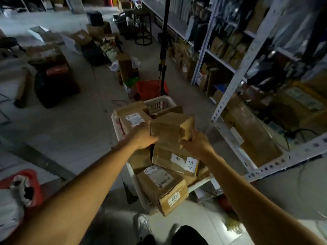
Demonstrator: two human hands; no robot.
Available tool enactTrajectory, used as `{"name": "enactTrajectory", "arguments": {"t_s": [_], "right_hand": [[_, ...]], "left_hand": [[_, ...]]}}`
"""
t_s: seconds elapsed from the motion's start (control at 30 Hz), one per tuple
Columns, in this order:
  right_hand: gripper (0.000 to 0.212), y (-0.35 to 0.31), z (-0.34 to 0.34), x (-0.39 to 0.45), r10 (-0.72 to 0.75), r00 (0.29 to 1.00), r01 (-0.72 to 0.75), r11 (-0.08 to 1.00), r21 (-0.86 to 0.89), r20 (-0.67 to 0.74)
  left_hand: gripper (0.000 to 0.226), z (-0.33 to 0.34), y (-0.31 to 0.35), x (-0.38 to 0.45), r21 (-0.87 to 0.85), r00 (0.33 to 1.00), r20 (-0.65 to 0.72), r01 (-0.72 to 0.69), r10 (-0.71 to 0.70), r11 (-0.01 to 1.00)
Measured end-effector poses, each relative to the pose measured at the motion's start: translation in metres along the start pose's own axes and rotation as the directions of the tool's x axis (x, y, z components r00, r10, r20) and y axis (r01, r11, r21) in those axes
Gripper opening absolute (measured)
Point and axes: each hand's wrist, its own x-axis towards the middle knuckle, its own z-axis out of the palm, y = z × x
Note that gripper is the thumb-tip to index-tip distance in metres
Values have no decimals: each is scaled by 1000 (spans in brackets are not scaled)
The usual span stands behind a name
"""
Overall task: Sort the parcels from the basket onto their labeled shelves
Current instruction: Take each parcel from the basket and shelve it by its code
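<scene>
**Two-hand hold on small carton above the basket**

My left hand [143,137] and right hand [195,143] clamp a small brown cardboard box [170,130] from opposite sides; left fingers wrap its near-left face, right fingers curl against its near-right corner. The box sits tilted, raised above the other parcels. No label visible on the faces I can see.

Directly beneath the held box: a carton marked A-2 [174,160] on a white sticker, lying slanted. Nearer to me than that, a carton with a 0233 sticker [163,187], hanging over the near rim. Beyond my left hand, a flat carton with an upside-down A-2 label [131,114]. All rest in the white plastic basket [160,103], whose lattice wall shows at the far end.

To the right of my right hand: grey metal shelving [246,61], stocked with packages. Beyond the basket: a red crate [150,89] on the tiled floor [79,121].
</scene>
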Motion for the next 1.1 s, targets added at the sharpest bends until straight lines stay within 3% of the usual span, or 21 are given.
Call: {"name": "enactTrajectory", "arguments": {"t_s": [0.17, 0.3, 0.43, 0.53, 0.63, 0.73, 0.83, 0.87, 0.97, 1.03, 1.1], "right_hand": [[49, -4, 14, 16, 32, 999, -32, 999, 31, 11], [48, -3, 22, 23, 30, 999, -27, 994, 105, -23], [50, 1, 31, 25, -3, 1000, 2, 984, 177, 2], [63, 6, 30, 26, 7, 1000, -7, 974, 226, -2], [64, 14, 29, 29, 28, 1000, -28, 965, 259, 2], [56, 17, 26, 29, 71, 997, -57, 925, 375, -24], [97, 15, 22, 28, 94, 995, -54, 799, 599, -37], [102, 12, 20, 27, 80, 996, -44, 759, 650, -26], [98, -6, 13, 24, -42, 999, 20, 654, 756, 10], [93, -8, 12, 25, -64, 997, 9, 571, 821, 34], [100, -7, 13, 26, -26, 997, -54, 504, 862, 77]], "left_hand": [[82, -4, 20, 20, 208, 994, 111, -9, -15, 978], [88, -1, 32, 40, 260, 977, 212, -29, -27, 965], [101, 12, 42, 58, 243, 975, 196, 54, -103, 969], [92, 20, 51, 64, 279, 986, 127, 67, -106, 958], [70, 23, 54, 64, 141, 995, 33, 88, -93, 986], [46, 14, 56, 54, -248, 992, -77, 78, -100, 966], [44, 4, 62, 40, -611, 962, -99, 143, -254, 778], [50, 4, 63, 34, -683, 944, -65, 194, -322, 705], [85, 7, 61, 18, -878, 888, 70, 271, -455, 395], [81, 8, 56, 7, -967, 874, 145, 226, -463, 122], [73, 8, 44, -4, -975, 890, 223, 210, -398, -77]]}}
